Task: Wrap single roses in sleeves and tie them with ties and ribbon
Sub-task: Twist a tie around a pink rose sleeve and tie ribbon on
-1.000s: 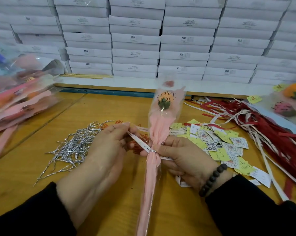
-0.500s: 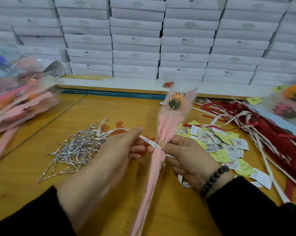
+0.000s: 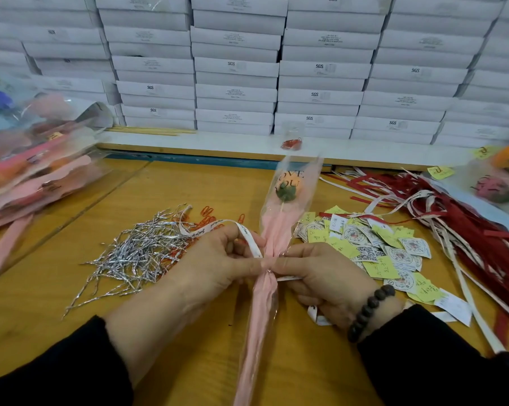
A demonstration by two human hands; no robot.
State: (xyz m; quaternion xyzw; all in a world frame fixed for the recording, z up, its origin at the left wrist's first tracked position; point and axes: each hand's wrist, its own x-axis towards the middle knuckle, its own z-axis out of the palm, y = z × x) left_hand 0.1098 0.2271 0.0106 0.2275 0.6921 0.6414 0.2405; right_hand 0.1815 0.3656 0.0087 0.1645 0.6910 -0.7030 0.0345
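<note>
A single orange rose in a clear-and-pink sleeve (image 3: 279, 230) lies lengthwise on the wooden table (image 3: 188, 194), head away from me. A white printed ribbon (image 3: 248, 237) crosses the sleeve's gathered neck, where a small silver tie shows. My left hand (image 3: 218, 259) pinches the ribbon's left part just beside the neck. My right hand (image 3: 323, 276) grips the sleeve at the neck from the right, with the ribbon's other end running under its fingers. A heap of silver twist ties (image 3: 136, 253) lies to the left.
Wrapped roses (image 3: 33, 168) are piled at the far left. Yellow and white paper tags (image 3: 379, 250) lie right of my hands, with red and white ribbons (image 3: 458, 218) and more wrapped flowers (image 3: 499, 183) beyond. Orange clips (image 3: 209, 215) sit behind the ties. White boxes (image 3: 235, 65) are stacked along the back.
My left hand has drawn in toward the sleeve's neck, and the ribbon now loops back over it. The rose's head swung right and back toward straight.
</note>
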